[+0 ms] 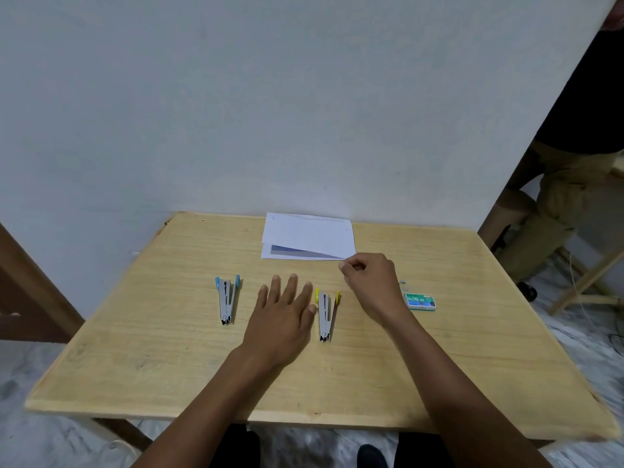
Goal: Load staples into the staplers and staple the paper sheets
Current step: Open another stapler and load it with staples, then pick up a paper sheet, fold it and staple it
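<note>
Two small staplers lie on the wooden table [169, 359]: a blue-capped stapler [227, 300] at the left and a yellow-capped stapler [327, 314] in the middle, both swung open. White paper sheets [307, 236] lie at the table's far edge, the top sheet's near corner lifted. A green staple box [420, 301] sits at the right, with a small grey bit [403, 285] just behind it. My left hand [283, 315] rests flat, fingers spread, between the two staplers. My right hand [369, 282] hovers by the paper's near right corner, fingers curled in a pinch; I cannot tell whether it holds anything.
A pale wall stands directly behind the table. Another person's legs and a wooden stool [587, 275] are at the right, beyond the table's edge. A brown door frame [30, 292] is at the left.
</note>
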